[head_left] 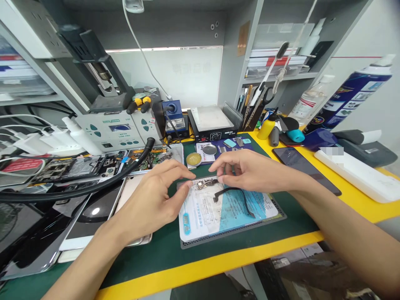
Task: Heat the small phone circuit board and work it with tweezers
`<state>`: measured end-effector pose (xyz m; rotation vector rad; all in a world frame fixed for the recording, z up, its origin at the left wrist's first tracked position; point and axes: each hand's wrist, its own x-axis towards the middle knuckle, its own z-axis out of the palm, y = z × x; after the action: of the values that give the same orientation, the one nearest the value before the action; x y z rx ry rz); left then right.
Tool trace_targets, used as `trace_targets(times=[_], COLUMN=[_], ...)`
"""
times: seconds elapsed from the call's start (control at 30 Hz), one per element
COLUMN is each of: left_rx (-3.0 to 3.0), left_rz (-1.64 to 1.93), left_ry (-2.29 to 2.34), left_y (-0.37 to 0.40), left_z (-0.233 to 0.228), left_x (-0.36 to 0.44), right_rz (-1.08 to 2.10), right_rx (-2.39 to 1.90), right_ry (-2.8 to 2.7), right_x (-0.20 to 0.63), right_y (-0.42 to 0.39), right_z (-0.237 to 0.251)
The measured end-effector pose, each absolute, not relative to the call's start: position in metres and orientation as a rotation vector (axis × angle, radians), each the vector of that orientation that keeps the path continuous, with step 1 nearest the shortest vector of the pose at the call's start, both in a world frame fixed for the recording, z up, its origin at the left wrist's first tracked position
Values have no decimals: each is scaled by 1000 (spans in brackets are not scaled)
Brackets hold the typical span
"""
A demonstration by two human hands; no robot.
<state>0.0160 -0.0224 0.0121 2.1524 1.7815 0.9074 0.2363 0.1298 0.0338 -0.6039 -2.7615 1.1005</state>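
Note:
A small, narrow circuit board (204, 183) lies or is held just over a white and blue printed pad (203, 221). At its left end, the thumb and forefinger of my left hand (159, 196) come together in a pinch. My right hand (245, 168) has curled fingers, with the fingertips closed at the board's right end; its forefinger is raised a little apart. Whether the board touches the pad is hard to see. Just below the right hand a black flex cable (233, 189) lies curved across the pad.
Left are phone parts, a tablet (100, 208) and a thick black hose (125, 177). Behind stand a hot-air station (115, 129), a heating plate (212, 118) and a round tin (193, 159). At right lie a dark phone (306, 168), a yellow bottle (266, 127) and a spray can (350, 100).

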Motion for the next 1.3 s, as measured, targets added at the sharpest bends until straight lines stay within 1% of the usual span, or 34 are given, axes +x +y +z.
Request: trace_targets(times=[0.27,0.4,0.63,0.9,1.3], left_rx=[2365,2393,2402,2414,2426], left_rz=[722,685,722,713,812], left_ry=[1708,1685,1685,1680,1697], left_y=[-32,-33,-33,-34,-34], left_z=[12,11,9,8,6], left_x=[12,14,12,11,14], right_rz=[1106,1128,1219,1141,1202], right_rx=[-604,-604,-597,-677,-646], right_ry=[-2733,-2725,-2739,-2948,-2924], right_x=[237,237,242,255,250], right_y=[132,132,132,134,132], right_z=[32,32,42,60,52])
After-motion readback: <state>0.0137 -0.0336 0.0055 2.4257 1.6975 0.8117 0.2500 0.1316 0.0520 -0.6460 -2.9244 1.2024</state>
